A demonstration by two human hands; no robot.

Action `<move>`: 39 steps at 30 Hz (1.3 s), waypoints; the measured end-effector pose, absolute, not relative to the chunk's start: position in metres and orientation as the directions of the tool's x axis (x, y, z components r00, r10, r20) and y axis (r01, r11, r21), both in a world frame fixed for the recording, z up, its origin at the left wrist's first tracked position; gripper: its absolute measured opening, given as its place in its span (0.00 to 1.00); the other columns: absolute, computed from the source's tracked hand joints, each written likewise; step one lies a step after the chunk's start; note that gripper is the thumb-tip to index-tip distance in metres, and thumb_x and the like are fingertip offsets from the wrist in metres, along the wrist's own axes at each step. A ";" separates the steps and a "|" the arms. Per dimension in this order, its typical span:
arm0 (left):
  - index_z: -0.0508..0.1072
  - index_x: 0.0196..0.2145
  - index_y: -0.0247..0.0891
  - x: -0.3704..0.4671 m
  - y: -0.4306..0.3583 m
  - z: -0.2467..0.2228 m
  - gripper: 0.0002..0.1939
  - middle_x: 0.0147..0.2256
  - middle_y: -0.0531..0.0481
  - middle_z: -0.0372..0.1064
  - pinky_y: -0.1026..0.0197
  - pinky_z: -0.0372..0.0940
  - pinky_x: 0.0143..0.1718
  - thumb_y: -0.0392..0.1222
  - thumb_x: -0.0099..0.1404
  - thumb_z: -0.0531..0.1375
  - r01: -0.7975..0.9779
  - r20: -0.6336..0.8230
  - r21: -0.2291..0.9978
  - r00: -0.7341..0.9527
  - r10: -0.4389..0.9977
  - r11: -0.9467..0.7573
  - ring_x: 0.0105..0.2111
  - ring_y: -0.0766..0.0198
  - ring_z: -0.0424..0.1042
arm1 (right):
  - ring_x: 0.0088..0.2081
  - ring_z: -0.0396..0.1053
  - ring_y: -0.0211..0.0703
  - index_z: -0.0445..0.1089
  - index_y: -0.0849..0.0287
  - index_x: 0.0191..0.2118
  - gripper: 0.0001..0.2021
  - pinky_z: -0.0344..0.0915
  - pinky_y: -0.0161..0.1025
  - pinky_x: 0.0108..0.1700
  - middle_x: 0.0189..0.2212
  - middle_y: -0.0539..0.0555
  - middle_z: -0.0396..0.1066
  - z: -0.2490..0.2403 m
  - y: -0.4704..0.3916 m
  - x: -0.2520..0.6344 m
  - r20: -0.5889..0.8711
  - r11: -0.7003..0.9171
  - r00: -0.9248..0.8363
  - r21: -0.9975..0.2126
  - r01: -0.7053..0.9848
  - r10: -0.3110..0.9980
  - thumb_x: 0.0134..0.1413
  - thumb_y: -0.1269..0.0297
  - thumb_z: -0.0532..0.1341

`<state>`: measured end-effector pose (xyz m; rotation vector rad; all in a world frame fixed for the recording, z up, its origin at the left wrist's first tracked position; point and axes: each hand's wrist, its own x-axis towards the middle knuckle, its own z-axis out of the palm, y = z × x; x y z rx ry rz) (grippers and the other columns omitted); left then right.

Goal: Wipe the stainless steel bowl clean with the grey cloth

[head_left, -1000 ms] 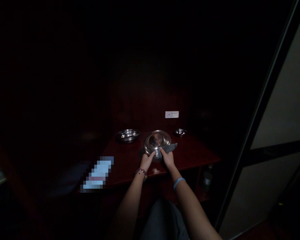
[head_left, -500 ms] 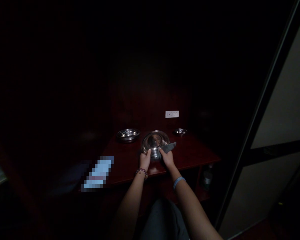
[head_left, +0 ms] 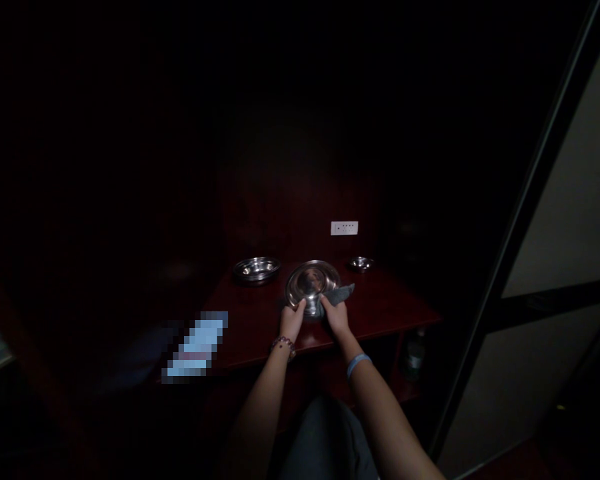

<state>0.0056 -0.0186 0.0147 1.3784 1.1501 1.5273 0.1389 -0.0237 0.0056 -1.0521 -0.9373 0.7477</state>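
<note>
A round, shiny metal plate (head_left: 311,279) is held tilted above the dark red desk (head_left: 380,310), its underside or inside not clearly told apart. My left hand (head_left: 293,320) grips its near left edge, thumb on the metal. At the near right edge, my right hand (head_left: 335,315) pinches a grey cloth (head_left: 339,295) against the plate. Part of the cloth sticks out to the right. Fingers under the plate are hidden.
Stacked metal dishes (head_left: 257,269) sit at the desk's back left, and a small metal bowl (head_left: 361,265) at the back right. A white socket (head_left: 345,229) is on the wall. A bottle (head_left: 415,353) stands on the shelf below.
The plate and both hands have shifted very slightly to the right. Both hands keep their grip, and the dishes around them have not moved.
</note>
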 end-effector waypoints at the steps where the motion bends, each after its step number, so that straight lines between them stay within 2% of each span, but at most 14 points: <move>1: 0.79 0.37 0.29 0.006 -0.018 0.015 0.14 0.37 0.40 0.79 0.57 0.67 0.46 0.43 0.57 0.63 0.023 0.305 0.952 -0.111 0.946 -0.304 0.42 0.54 0.76 | 0.43 0.75 0.50 0.75 0.65 0.41 0.21 0.68 0.40 0.47 0.40 0.59 0.78 0.005 -0.023 0.139 0.269 0.331 0.422 -0.940 -0.079 0.866 0.42 0.54 0.67; 10: 0.78 0.40 0.30 0.010 -0.025 0.018 0.18 0.42 0.40 0.77 0.56 0.65 0.51 0.42 0.53 0.67 0.072 0.355 0.933 -0.010 0.935 -0.354 0.46 0.53 0.75 | 0.44 0.75 0.50 0.75 0.64 0.41 0.22 0.69 0.39 0.47 0.41 0.59 0.78 0.008 -0.024 0.140 0.277 0.354 0.400 -0.926 -0.131 0.874 0.43 0.52 0.66; 16: 0.78 0.41 0.31 0.011 -0.029 0.022 0.19 0.42 0.40 0.77 0.55 0.65 0.52 0.41 0.51 0.68 0.053 0.353 0.934 0.000 0.936 -0.352 0.46 0.54 0.75 | 0.44 0.75 0.50 0.75 0.64 0.40 0.21 0.69 0.39 0.46 0.40 0.59 0.78 0.011 -0.028 0.139 0.279 0.352 0.393 -0.928 -0.126 0.876 0.43 0.52 0.66; 33: 0.78 0.41 0.31 0.009 -0.024 0.017 0.15 0.42 0.41 0.78 0.57 0.65 0.51 0.40 0.55 0.65 0.065 0.376 0.925 -0.035 0.926 -0.374 0.45 0.55 0.75 | 0.43 0.75 0.49 0.75 0.63 0.41 0.22 0.69 0.39 0.47 0.40 0.59 0.78 0.009 -0.025 0.139 0.274 0.343 0.373 -0.930 -0.134 0.887 0.42 0.52 0.67; 39: 0.78 0.38 0.28 0.007 -0.013 0.008 0.18 0.38 0.39 0.78 0.57 0.66 0.47 0.48 0.60 0.60 0.042 0.330 0.944 -0.097 0.939 -0.327 0.43 0.54 0.75 | 0.44 0.75 0.49 0.76 0.62 0.41 0.21 0.68 0.40 0.48 0.40 0.58 0.78 0.006 -0.023 0.139 0.292 0.346 0.359 -0.933 -0.095 0.886 0.43 0.52 0.67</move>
